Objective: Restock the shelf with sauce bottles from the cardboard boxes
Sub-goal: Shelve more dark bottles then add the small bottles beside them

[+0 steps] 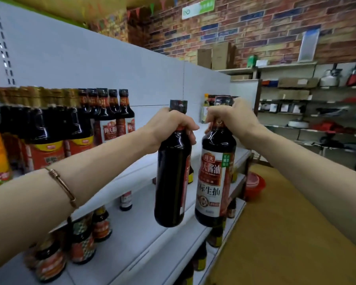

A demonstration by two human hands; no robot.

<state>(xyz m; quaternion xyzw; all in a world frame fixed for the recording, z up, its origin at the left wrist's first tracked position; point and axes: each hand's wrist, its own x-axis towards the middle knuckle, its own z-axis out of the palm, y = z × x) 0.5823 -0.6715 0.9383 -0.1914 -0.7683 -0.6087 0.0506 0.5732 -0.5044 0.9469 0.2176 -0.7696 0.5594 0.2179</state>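
My left hand (173, 125) grips the neck of a dark sauce bottle (172, 182), its label turned mostly away. Beside it, my right hand (232, 118) grips the neck of a second sauce bottle (213, 182) with a red and white label facing me. Both bottles hang upright in the air in front of the white shelf (144, 177), side by side and close together. Rows of dark sauce bottles (109, 118) stand on the upper shelf to the left. No cardboard box is in view.
Smaller bottles (101, 223) and jars (49, 262) stand on the lower shelf boards under my left arm. A red basket (254, 185) sits on the wooden floor at the shelf's far end. Metal racks with goods (317, 112) line the brick wall at right.
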